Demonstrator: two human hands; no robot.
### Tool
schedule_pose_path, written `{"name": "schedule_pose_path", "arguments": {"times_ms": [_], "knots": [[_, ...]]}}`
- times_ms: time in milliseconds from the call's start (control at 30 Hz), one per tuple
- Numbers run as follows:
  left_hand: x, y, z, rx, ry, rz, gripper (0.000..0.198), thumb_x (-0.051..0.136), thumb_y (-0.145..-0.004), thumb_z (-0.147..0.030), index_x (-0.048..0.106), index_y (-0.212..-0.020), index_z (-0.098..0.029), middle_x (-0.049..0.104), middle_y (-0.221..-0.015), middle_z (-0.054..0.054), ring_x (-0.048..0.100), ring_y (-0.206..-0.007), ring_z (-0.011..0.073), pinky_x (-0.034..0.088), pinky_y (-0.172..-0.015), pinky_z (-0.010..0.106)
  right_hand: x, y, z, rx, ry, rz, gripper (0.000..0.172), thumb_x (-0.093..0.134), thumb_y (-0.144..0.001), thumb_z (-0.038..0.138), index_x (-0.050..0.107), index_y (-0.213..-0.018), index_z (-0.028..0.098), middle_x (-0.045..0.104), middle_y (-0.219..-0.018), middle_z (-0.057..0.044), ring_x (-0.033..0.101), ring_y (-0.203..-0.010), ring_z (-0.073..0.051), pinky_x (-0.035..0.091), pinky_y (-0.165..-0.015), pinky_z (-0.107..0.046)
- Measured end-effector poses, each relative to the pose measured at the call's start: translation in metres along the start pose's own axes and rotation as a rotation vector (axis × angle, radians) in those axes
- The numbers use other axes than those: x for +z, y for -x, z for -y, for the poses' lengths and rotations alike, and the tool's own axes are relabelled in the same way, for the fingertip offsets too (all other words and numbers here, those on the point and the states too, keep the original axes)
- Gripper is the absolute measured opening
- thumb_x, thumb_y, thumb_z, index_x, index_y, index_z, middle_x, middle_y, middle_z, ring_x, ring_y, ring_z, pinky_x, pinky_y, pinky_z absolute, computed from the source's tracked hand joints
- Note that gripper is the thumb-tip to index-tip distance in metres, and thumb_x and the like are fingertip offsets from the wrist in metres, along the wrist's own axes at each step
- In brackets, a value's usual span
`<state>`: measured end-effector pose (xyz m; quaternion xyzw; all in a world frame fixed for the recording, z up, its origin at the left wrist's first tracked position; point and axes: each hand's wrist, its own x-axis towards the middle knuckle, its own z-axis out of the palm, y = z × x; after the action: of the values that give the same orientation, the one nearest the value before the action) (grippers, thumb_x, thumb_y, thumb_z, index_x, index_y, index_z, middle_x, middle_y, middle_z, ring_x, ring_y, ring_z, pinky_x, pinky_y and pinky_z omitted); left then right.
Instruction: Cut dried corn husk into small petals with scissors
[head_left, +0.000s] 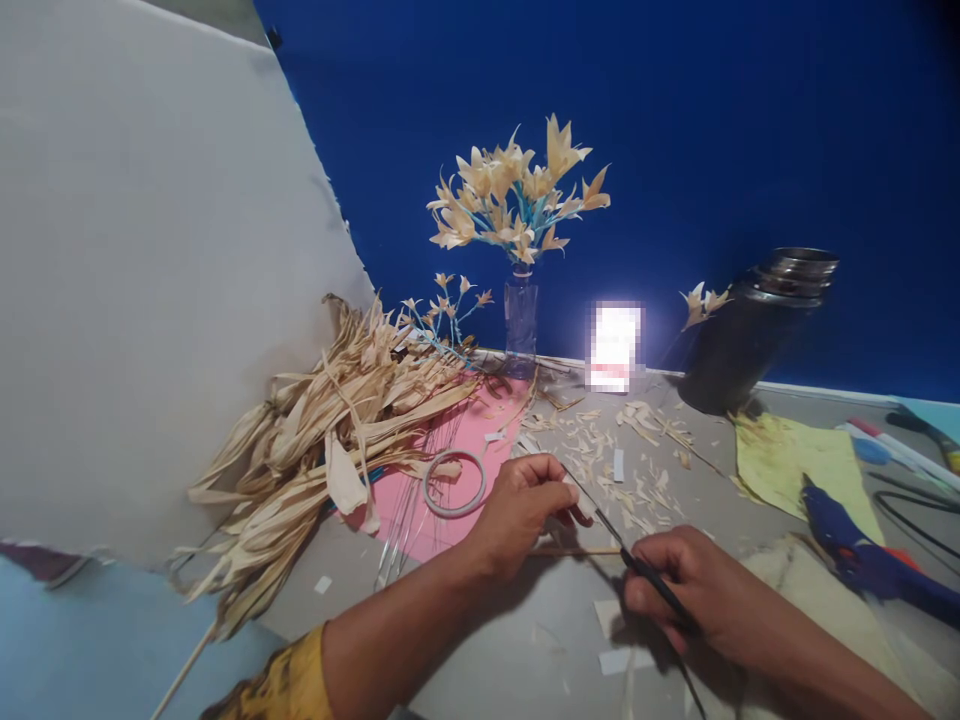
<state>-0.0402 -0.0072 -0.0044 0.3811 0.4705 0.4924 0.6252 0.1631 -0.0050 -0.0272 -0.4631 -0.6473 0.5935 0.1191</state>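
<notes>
My right hand (679, 590) is closed around the black handle of a slim dark tool (654, 588). Its thin shaft slants up and left toward the fingertips of my left hand (525, 510). Those fingers are curled in a pinch, and what they grip is hidden. A thin pale strip (577, 551) runs between the hands, just beneath the shaft. Small pale husk scraps (649, 485) lie scattered on the grey table beyond both hands. Close to my left wrist, a white tape ring (426, 490) rests on a pink sheet (401, 515).
Dried corn husks (300, 470) are heaped at left. Behind stand a clear vase (521, 325) of husk flowers (517, 185), a glowing, blurred-out screen (616, 345) and a dark flask (742, 345). On the right are yellow paper (795, 465), a blue tool (855, 550) and black cables (919, 500).
</notes>
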Motion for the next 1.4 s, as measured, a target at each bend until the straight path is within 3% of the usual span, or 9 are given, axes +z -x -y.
{"name": "schedule_pose_path", "arguments": {"times_ms": [133, 267, 433, 600, 767, 867, 1000, 1200, 1400], "knots": [[-0.002, -0.003, 0.002, -0.057, 0.107, 0.0, 0.021, 0.075, -0.061, -0.025, 0.056, -0.065, -0.017, 0.062, -0.06, 0.0, 0.061, -0.057, 0.0129, 0.043, -0.059, 0.024, 0.002, -0.004, -0.003, -0.021, -0.14, -0.075, 0.038, 0.072, -0.076, 0.04, 0.052, -0.051, 0.019, 0.052, -0.045, 0.002, 0.043, -0.046, -0.011, 0.033, -0.048, -0.025], [0.002, -0.002, 0.012, -0.158, 0.205, 0.027, 0.03, 0.082, -0.058, -0.027, 0.058, -0.071, -0.016, 0.062, -0.062, -0.001, 0.059, -0.055, 0.0106, 0.043, -0.057, 0.023, 0.005, -0.004, 0.0, -0.098, -0.422, -0.28, 0.035, 0.084, -0.067, 0.041, 0.064, -0.087, 0.019, 0.065, -0.071, 0.001, 0.057, -0.061, -0.015, 0.047, -0.057, -0.027], [0.012, 0.005, 0.024, -0.219, 0.197, 0.158, 0.031, 0.083, -0.062, -0.032, 0.059, -0.072, -0.015, 0.06, -0.058, -0.001, 0.054, -0.048, 0.0088, 0.041, -0.05, 0.021, 0.007, 0.002, 0.011, -0.136, -0.333, -0.444, 0.034, 0.081, -0.07, 0.041, 0.064, -0.09, 0.019, 0.065, -0.066, 0.001, 0.057, -0.059, -0.016, 0.045, -0.055, -0.027], [0.012, 0.006, 0.029, -0.227, 0.16, 0.235, 0.034, 0.086, -0.063, -0.034, 0.06, -0.074, -0.014, 0.062, -0.06, 0.001, 0.055, -0.048, 0.0085, 0.043, -0.05, 0.021, 0.006, 0.006, 0.017, -0.15, -0.308, -0.339, 0.033, 0.084, -0.065, 0.038, 0.063, -0.081, 0.018, 0.069, -0.066, -0.001, 0.062, -0.061, -0.018, 0.046, -0.058, -0.028], [0.01, 0.006, 0.035, -0.273, 0.275, 0.467, 0.044, 0.091, -0.059, -0.042, 0.06, -0.074, -0.014, 0.061, -0.058, 0.0, 0.056, -0.048, 0.0103, 0.045, -0.05, 0.023, 0.001, 0.008, 0.012, -0.152, -0.458, -0.148, 0.035, 0.086, -0.066, 0.035, 0.06, -0.081, 0.018, 0.067, -0.066, -0.001, 0.06, -0.06, -0.017, 0.041, -0.056, -0.026], [0.01, 0.008, 0.034, -0.296, 0.381, 0.483, 0.042, 0.092, -0.061, -0.038, 0.06, -0.076, -0.014, 0.062, -0.059, 0.0, 0.057, -0.052, 0.0103, 0.045, -0.054, 0.023, -0.005, 0.005, 0.005, -0.209, -0.618, -0.072, 0.036, 0.085, -0.068, 0.041, 0.059, -0.08, 0.018, 0.063, -0.064, 0.0, 0.056, -0.059, -0.015, 0.039, -0.055, -0.026], [0.012, 0.008, 0.028, -0.272, 0.456, 0.369, 0.041, 0.092, -0.062, -0.035, 0.06, -0.076, -0.014, 0.062, -0.062, 0.001, 0.057, -0.055, 0.0089, 0.044, -0.057, 0.021, -0.007, 0.0, 0.001, -0.31, -0.65, -0.182, 0.04, 0.086, -0.065, 0.044, 0.063, -0.083, 0.017, 0.056, -0.065, 0.002, 0.049, -0.058, -0.012, 0.037, -0.053, -0.025], [0.015, 0.008, 0.033, -0.234, 0.361, 0.273, 0.042, 0.092, -0.061, -0.036, 0.058, -0.073, -0.014, 0.062, -0.06, 0.0, 0.055, -0.052, 0.0076, 0.042, -0.052, 0.018, 0.012, 0.007, 0.018, -0.175, -0.414, -0.354, 0.036, 0.083, -0.066, 0.039, 0.062, -0.087, 0.018, 0.064, -0.061, 0.0, 0.059, -0.056, -0.017, 0.044, -0.054, -0.027], [0.012, 0.007, 0.035, -0.192, 0.201, 0.356, 0.042, 0.089, -0.064, -0.043, 0.06, -0.073, -0.014, 0.059, -0.056, 0.0, 0.052, -0.047, 0.0087, 0.043, -0.049, 0.021, 0.009, 0.009, 0.017, -0.162, -0.523, -0.256, 0.037, 0.085, -0.064, 0.036, 0.061, -0.086, 0.019, 0.066, -0.063, 0.001, 0.063, -0.056, -0.018, 0.043, -0.052, -0.026]]}}
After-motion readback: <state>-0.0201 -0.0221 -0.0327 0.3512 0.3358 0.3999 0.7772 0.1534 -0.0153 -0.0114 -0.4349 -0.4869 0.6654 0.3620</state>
